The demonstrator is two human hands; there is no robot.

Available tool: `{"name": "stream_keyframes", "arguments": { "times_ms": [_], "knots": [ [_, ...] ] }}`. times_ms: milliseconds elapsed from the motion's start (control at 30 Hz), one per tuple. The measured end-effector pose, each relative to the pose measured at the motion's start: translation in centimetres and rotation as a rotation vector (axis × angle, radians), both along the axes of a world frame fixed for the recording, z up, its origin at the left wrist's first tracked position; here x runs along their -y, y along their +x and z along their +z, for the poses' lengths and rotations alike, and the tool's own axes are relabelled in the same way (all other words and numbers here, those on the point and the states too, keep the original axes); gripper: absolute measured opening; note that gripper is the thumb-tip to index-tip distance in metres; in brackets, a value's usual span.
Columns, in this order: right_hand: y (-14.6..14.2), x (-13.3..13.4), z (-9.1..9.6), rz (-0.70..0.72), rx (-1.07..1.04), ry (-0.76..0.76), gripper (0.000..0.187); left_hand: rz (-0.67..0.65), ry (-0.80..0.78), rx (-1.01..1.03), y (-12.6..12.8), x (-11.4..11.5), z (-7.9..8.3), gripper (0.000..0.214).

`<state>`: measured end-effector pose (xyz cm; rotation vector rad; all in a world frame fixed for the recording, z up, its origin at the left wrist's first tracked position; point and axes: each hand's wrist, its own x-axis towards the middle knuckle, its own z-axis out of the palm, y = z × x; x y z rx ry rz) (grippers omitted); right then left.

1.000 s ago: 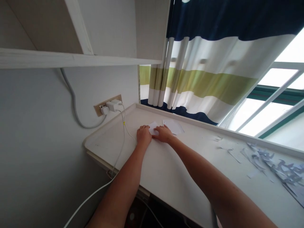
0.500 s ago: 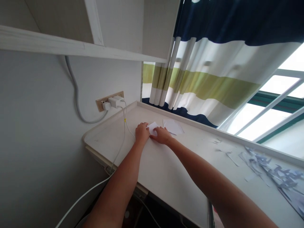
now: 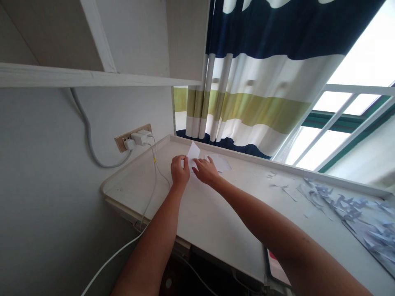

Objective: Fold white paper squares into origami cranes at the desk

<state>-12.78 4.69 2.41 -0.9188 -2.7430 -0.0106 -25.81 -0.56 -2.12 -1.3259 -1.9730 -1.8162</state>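
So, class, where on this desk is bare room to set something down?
Bare: the corner between cable and desk rim; the stretch between right hand and scraps. Crowded: those scraps, and the paper in the left hand.

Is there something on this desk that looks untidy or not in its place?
Yes. Cut paper scraps lie strewn over the right part of the desk, loose and in no order. A white charger cable trails across the left corner and hangs over the edge. The small paper in the left hand looks whole.
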Motion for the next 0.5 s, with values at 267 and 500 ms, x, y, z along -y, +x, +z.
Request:
{"name": "stream_keyframes", "arguments": {
  "times_ms": [267,500],
  "knots": [
    [14.7,-2.3,5.2,-0.288,-0.696,-0.615,0.068,-0.652,0.239,0.442,8.9,-2.6,2.9,0.036],
    [27.3,-0.9,2.5,-0.253,-1.241,-0.848,0.063,-1.012,-0.027,0.736,20.5,-5.3,3.2,0.035]
  ]
}}
